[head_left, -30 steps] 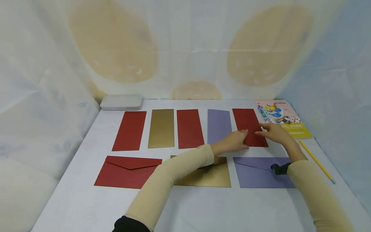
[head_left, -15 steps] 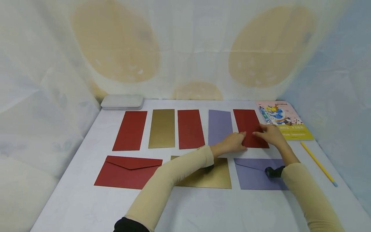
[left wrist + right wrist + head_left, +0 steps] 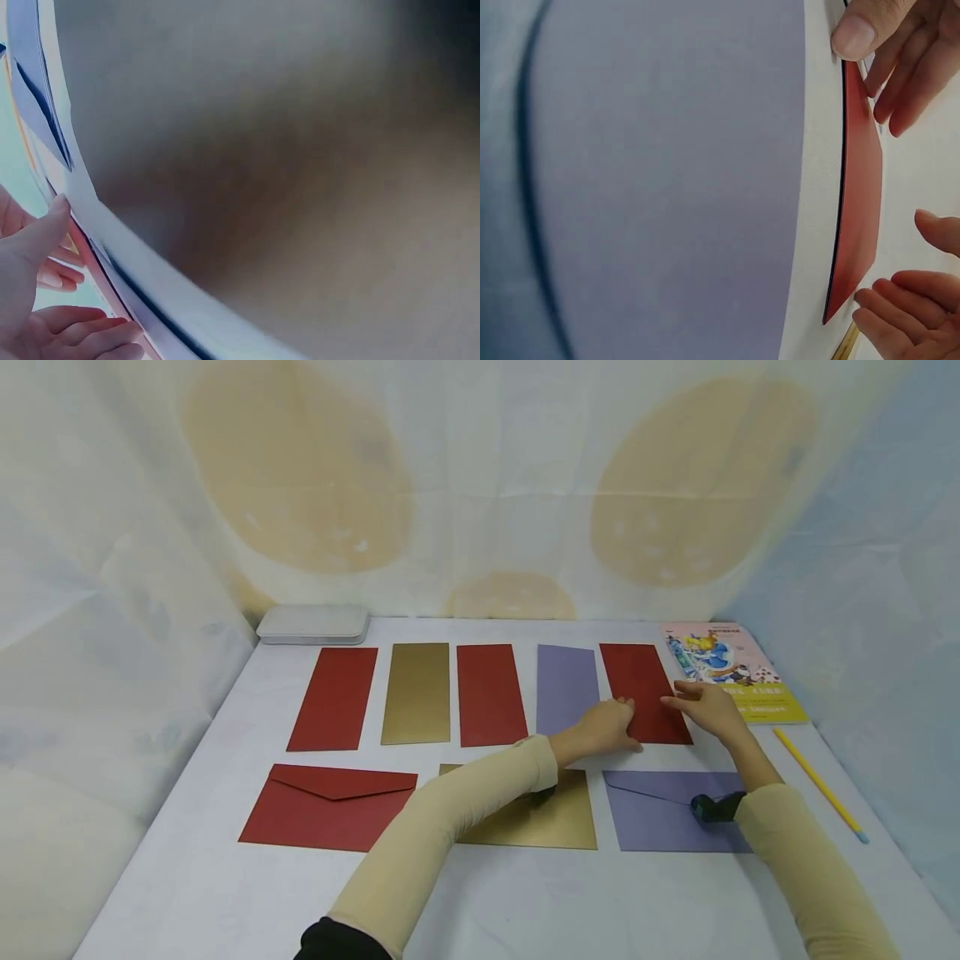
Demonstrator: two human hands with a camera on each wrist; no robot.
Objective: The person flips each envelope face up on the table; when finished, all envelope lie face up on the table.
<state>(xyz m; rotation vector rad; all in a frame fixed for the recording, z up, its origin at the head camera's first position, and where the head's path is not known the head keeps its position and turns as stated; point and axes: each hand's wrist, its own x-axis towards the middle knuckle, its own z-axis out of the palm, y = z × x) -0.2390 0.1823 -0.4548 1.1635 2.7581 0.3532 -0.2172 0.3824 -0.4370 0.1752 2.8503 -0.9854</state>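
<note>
A plain red envelope [image 3: 643, 689] lies upright at the right end of the back row. My left hand [image 3: 600, 728] is at its lower left, thumb by the near edge and fingers on the left side. At the right side, my right hand [image 3: 711, 708] has its fingertips beside the long edge. The right wrist view shows the red envelope [image 3: 859, 187] flat, with the left hand [image 3: 907, 45] at one end and the right hand [image 3: 915, 319] at the other. A purple envelope [image 3: 567, 681] lies left of it, partly covered by the left hand.
Two more red envelopes and a gold one [image 3: 417, 693] continue the back row. Flapped red [image 3: 322, 814], gold [image 3: 555, 822] and purple [image 3: 652, 827] envelopes form the front row. At the edges are a white case [image 3: 313, 625], a picture book [image 3: 727, 660] and a yellow pencil [image 3: 821, 785].
My right hand has shifted slightly left and nearer to me, staying by the red envelope's right edge. The left hand has hardly moved.
</note>
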